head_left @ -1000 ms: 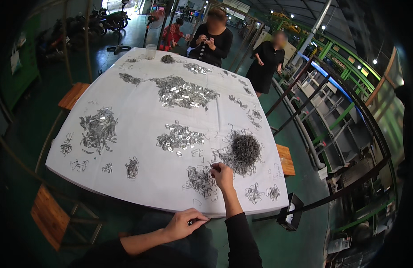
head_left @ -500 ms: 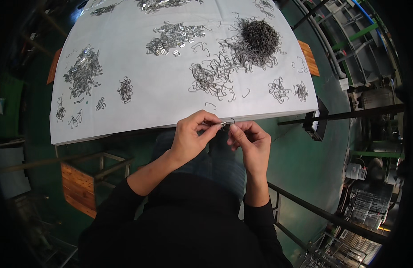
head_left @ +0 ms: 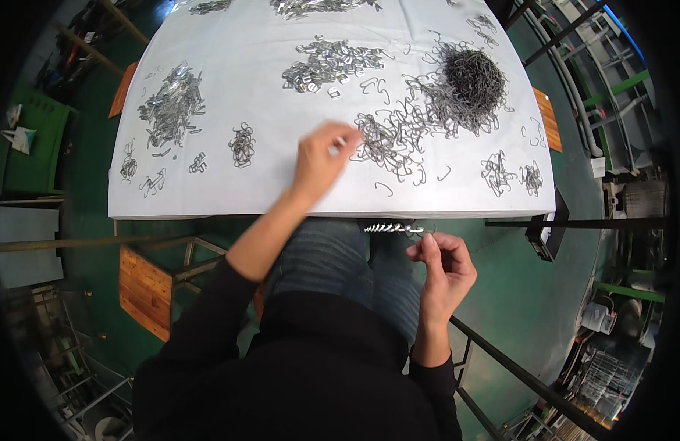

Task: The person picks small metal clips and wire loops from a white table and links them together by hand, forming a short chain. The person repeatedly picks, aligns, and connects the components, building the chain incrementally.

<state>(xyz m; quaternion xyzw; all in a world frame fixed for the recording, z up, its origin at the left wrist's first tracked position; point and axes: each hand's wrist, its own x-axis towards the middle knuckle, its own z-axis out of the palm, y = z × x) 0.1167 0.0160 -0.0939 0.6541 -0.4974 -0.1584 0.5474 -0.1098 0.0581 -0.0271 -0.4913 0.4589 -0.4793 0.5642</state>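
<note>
My right hand [head_left: 443, 268] is below the table's near edge, over my lap, pinching a short row of small metal clips strung on a wire hook [head_left: 393, 228]. My left hand [head_left: 321, 158] reaches onto the white table [head_left: 207, 198], its fingertips closing on a small shiny clip at the edge of a loose scatter of wire hooks [head_left: 391, 140]. A dense dark heap of wire hooks [head_left: 472, 73] lies further right. A pile of shiny flat clips [head_left: 329, 55] sits beyond my left hand.
More small piles of metal pieces lie at the table's left [head_left: 171, 106] and right [head_left: 509, 173]. A wooden stool [head_left: 145, 290] stands at lower left. Metal rails [head_left: 516, 375] run along the right. The floor is green.
My left hand has left the right hand at my lap and reached up onto the table to the hooks. My right hand stays low, still holding the strung clips.
</note>
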